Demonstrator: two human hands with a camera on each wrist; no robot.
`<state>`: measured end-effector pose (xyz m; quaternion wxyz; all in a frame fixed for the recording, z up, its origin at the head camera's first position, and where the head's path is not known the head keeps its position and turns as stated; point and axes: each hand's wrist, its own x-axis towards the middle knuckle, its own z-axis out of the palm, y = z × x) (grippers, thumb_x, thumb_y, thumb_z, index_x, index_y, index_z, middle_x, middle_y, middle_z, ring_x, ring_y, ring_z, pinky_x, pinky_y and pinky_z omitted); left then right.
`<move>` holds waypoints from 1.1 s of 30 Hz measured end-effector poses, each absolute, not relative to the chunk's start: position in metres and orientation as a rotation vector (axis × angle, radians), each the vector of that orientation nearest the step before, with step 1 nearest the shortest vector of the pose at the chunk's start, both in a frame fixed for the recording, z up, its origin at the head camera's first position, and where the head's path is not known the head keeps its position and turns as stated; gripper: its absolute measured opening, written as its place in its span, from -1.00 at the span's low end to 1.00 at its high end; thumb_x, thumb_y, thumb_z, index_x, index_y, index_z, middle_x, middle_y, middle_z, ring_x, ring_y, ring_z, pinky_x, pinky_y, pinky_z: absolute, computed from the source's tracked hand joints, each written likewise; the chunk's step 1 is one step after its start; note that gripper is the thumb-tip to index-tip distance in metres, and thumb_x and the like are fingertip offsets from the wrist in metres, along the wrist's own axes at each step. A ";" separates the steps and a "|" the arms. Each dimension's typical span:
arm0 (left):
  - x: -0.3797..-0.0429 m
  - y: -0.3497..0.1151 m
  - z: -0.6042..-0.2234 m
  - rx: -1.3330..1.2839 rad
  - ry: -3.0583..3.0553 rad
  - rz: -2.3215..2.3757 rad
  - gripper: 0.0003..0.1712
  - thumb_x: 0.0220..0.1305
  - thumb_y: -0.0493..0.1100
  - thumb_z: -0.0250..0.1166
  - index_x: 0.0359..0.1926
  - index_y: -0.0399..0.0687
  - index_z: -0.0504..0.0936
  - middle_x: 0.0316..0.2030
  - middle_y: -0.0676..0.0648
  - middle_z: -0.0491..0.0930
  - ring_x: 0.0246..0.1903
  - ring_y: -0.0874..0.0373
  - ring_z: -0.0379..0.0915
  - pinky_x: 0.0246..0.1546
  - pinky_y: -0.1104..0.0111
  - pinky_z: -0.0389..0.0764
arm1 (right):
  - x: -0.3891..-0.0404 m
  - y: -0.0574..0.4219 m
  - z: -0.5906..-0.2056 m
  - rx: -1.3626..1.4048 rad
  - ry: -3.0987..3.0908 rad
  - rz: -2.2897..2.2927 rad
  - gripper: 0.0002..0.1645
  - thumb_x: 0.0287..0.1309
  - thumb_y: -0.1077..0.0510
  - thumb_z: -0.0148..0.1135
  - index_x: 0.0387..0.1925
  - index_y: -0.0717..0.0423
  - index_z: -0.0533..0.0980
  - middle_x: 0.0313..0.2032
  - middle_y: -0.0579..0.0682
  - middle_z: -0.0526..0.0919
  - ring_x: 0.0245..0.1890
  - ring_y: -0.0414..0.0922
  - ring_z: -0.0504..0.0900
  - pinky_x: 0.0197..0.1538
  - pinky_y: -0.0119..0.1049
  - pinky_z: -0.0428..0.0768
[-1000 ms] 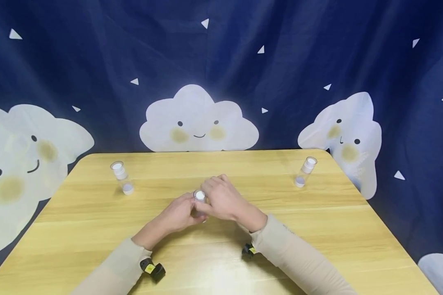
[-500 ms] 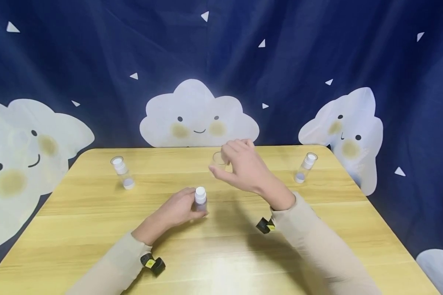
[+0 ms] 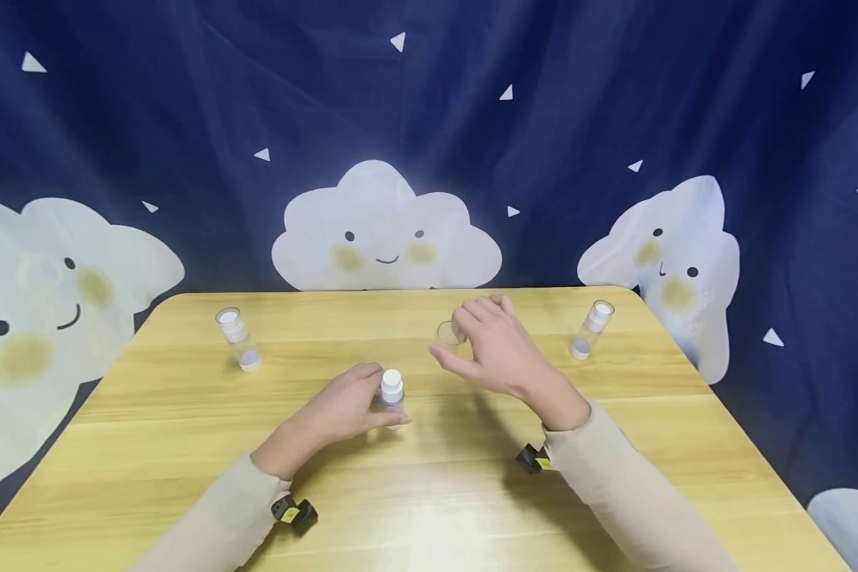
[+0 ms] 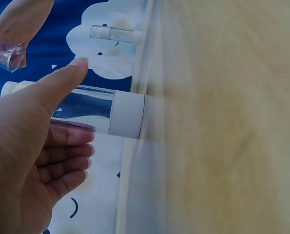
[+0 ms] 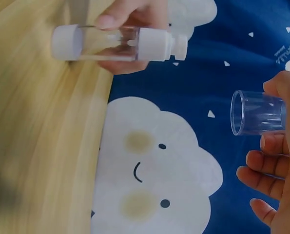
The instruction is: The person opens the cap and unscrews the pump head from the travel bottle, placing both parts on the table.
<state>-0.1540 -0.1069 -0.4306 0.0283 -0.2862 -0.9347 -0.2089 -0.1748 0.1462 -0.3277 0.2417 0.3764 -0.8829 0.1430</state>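
Observation:
A small clear pump bottle (image 3: 392, 388) with a white pump top and white base stands upright near the table's middle. My left hand (image 3: 343, 403) holds it from the left, thumb on the near side and fingers behind. The left wrist view shows the bottle's white base (image 4: 127, 114) down at the tabletop. Up and to the right, my right hand (image 3: 502, 346) pinches a clear cap (image 3: 446, 334) between thumb and fingers, above the table. In the right wrist view, the open end of this cap (image 5: 256, 113) faces the bottle, apart from it.
Two similar capped bottles stand farther back, a left one (image 3: 239, 340) and a right one (image 3: 591, 330). Behind the wooden table (image 3: 429, 508) hangs a dark blue curtain (image 3: 429, 111) with cloud and star prints. Each wrist carries a small black camera.
My right hand has lifted the clear cap off the bottle's top and moved right with it, exposing the white pump. My left hand has stayed at the bottle.

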 end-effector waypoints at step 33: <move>-0.155 -0.109 -0.433 -0.977 -2.732 -0.320 -0.40 0.21 0.30 0.24 -0.24 -0.19 0.60 -0.33 -0.03 0.51 -0.32 0.09 0.35 -0.18 0.23 0.51 | -0.166 0.202 -0.390 0.910 -2.648 0.265 -0.53 0.19 -0.32 0.12 -0.52 -0.07 0.33 -0.50 -0.23 0.34 -0.38 -0.13 0.38 -0.02 -0.05 0.31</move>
